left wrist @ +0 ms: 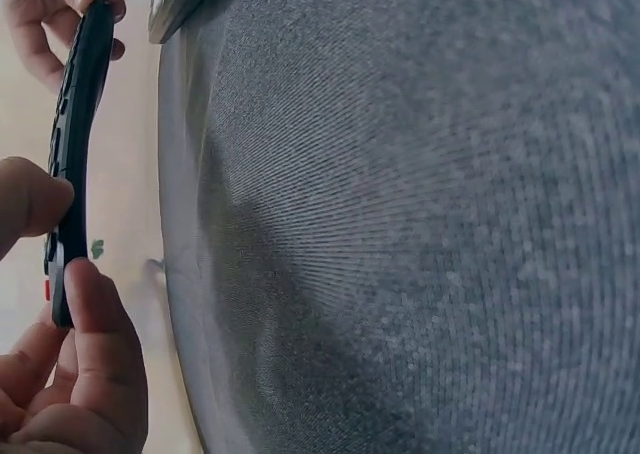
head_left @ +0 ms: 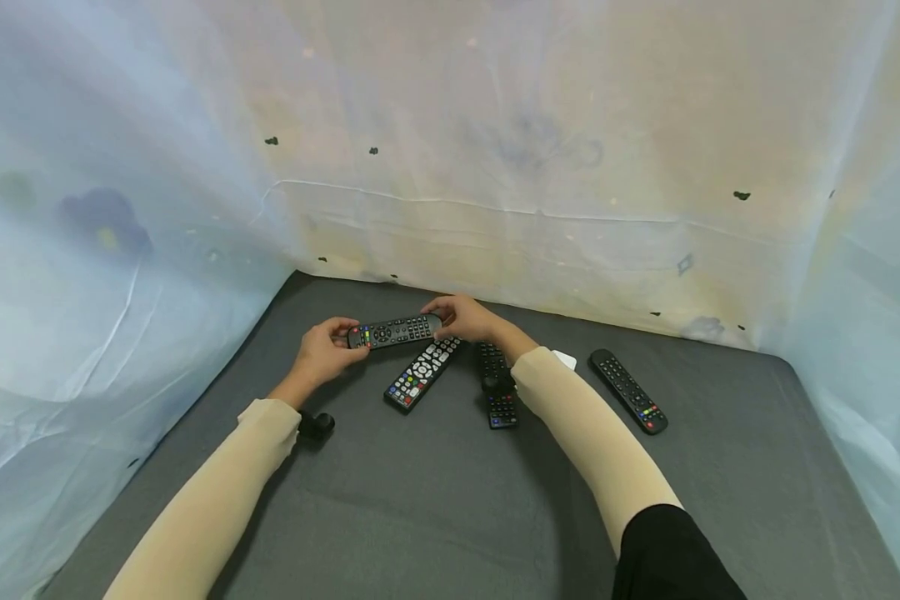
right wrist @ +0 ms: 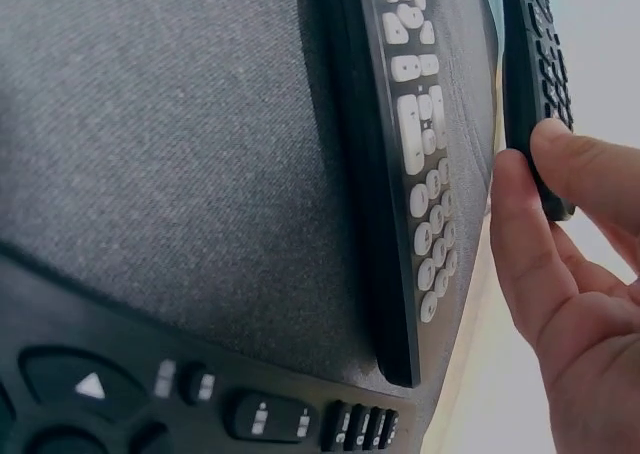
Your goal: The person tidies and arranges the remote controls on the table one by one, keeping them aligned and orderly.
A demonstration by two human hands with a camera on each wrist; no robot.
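Both hands hold one black remote (head_left: 393, 331) level above the grey cloth, buttons facing up. My left hand (head_left: 328, 350) pinches its left end, the end with the coloured buttons, between thumb and fingers; the left wrist view shows that remote (left wrist: 75, 144) edge-on in the left hand (left wrist: 70, 374). My right hand (head_left: 465, 317) grips the right end; in the right wrist view its fingers (right wrist: 575, 264) curl round the remote's tip (right wrist: 535, 84). Below it lies a remote with white keys (head_left: 421, 372) (right wrist: 400, 164).
A dark remote (head_left: 498, 387) lies under my right forearm, its buttons close in the right wrist view (right wrist: 150, 394). Another black remote (head_left: 627, 391) lies to the right, beside a small white object (head_left: 566, 360). The grey cloth (head_left: 420, 500) meets draped pale sheets (head_left: 495, 167) on three sides.
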